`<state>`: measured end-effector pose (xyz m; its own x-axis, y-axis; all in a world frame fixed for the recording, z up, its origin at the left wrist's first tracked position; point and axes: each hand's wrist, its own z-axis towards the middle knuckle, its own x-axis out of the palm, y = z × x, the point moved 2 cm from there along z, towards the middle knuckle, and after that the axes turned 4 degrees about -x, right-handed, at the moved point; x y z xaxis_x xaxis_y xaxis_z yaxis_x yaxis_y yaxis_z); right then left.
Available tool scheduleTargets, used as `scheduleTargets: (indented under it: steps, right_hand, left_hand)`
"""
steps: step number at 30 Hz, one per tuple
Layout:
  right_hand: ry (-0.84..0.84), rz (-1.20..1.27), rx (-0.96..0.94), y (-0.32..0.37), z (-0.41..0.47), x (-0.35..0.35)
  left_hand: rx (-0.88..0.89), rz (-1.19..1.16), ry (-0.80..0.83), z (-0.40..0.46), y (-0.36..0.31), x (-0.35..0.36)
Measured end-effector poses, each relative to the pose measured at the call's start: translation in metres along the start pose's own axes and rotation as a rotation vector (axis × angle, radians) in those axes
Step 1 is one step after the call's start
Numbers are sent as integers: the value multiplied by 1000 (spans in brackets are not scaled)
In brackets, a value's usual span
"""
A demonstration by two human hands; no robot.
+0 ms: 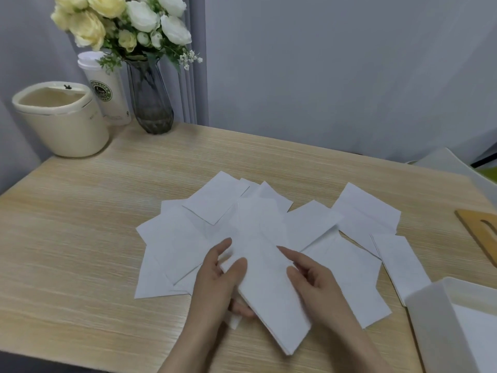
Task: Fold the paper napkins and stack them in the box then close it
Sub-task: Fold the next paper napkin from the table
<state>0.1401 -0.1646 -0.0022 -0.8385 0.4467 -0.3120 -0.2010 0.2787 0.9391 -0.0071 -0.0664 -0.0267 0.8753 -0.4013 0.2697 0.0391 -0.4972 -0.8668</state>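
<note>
Several white paper napkins (215, 205) lie fanned out and overlapping on the wooden table (80, 211). My left hand (215, 278) grips the left edge of one folded napkin (271, 300), thumb on top and fingers underneath. My right hand (314, 278) pinches the same napkin along its right edge. The napkin is long and narrow and tilts toward the table's front edge. A white box (430, 316) stands open at the lower right, with something white and flat inside it. A wooden lid (481, 232) lies at the right edge.
At the back left stand a cream bin (61, 122), a white lidded cup (107, 90) and a glass vase (150, 103) of white and yellow flowers. A white object (451, 165) sits at the far right corner. A grey wall runs behind.
</note>
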Motion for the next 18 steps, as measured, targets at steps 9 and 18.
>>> scheduleTargets:
  steps: [9, 18]
  right_hand:
    - [-127, 304, 30, -6, -6, -20]
    - [-176, 139, -142, -1, -18, -2]
  left_hand:
    - [115, -142, -132, 1, -6, 2]
    - [146, -131, -98, -12, 5, 26]
